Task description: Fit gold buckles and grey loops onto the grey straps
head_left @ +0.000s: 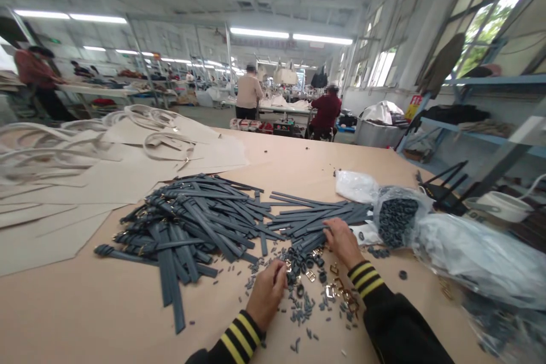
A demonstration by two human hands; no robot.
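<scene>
My left hand [268, 290] is closed in a pinch beside the small dark loops [305, 261], near a gold buckle; what it holds, if anything, is hidden. Over the right end of the loose dark straps [315, 219] is my right hand [341, 239], its fingers bent and partly hidden, reaching a strap. Gold buckles [341, 293] and tiny dark pieces [302, 310] lie scattered between and below my hands. To the left is a large heap of dark straps with buckles [191, 219].
Pale panels with handles [149, 170] cover the table's left side. At right lie a bag of dark loops [397, 213] and clear plastic bags [478, 250], with a black rack [447, 187] behind. People [249, 91] stand at tables farther back.
</scene>
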